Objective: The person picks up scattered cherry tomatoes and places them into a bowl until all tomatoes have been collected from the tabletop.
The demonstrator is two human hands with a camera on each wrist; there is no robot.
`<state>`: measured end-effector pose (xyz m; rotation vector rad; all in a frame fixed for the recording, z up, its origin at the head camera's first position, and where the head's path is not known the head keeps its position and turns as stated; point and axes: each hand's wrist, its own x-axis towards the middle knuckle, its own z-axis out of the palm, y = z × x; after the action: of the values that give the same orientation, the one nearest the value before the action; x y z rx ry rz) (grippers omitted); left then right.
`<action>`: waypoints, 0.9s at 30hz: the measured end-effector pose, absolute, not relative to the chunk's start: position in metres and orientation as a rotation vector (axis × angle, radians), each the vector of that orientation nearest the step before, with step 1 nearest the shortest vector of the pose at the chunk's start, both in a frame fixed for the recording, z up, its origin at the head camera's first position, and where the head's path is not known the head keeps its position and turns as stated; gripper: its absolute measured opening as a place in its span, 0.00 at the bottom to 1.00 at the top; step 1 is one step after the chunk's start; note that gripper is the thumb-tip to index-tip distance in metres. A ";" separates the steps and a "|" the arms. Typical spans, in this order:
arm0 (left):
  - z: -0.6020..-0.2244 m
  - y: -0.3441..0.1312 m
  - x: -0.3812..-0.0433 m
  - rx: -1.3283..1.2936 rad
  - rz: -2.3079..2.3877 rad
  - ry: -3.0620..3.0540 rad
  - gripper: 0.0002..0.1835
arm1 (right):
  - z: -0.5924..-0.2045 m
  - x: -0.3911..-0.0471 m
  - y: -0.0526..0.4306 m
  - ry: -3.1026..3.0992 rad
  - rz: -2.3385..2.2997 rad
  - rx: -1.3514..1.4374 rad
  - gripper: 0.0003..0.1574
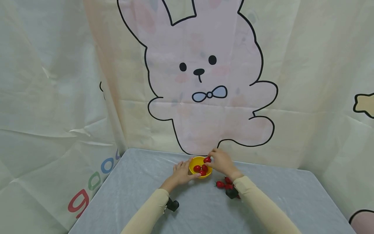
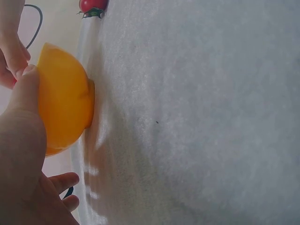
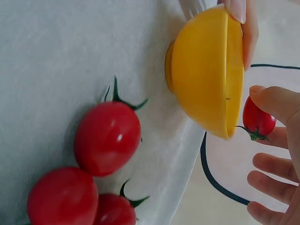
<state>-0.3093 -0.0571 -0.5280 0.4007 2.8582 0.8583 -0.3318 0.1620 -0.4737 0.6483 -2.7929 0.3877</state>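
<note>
A yellow bowl [image 1: 197, 160] stands near the table's far edge with several red cherry tomatoes [image 1: 202, 173] inside. My left hand [image 1: 181, 174] grips the bowl from the left, its thumb at the near rim and fingers spread along the side. Between thumb and finger, my right hand [image 1: 222, 163] pinches one cherry tomato [image 3: 258, 118] by its body, over the right part of the rim. Its green stem end shows in the right wrist view, and the other fingers are loosely spread. More cherry tomatoes [image 3: 108, 138] with green stems lie on the table, below my right wrist.
The table [image 1: 140, 195] has a pale grey-blue cloth. Directly behind its far edge hangs a curtain [image 1: 204, 123] with a pink cartoon rabbit. Dark wrist cameras [image 1: 173, 205] hang under both forearms, the right one partly covering the loose tomatoes.
</note>
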 end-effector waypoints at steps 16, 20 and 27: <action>-0.529 -0.057 -0.312 0.421 0.853 2.871 0.52 | -0.484 -0.332 0.149 -2.822 0.348 0.666 0.22; -0.530 -0.057 -0.311 0.417 0.858 2.869 0.52 | -0.486 -0.329 0.147 -2.832 0.342 0.687 0.25; -0.531 -0.057 -0.311 0.418 0.860 2.874 0.52 | -0.491 -0.329 0.144 -2.838 0.309 0.680 0.25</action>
<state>-0.3106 -0.0573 -0.5311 0.4181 2.8736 0.8600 -0.3294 0.1444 -0.4910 0.6802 -2.8382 0.3091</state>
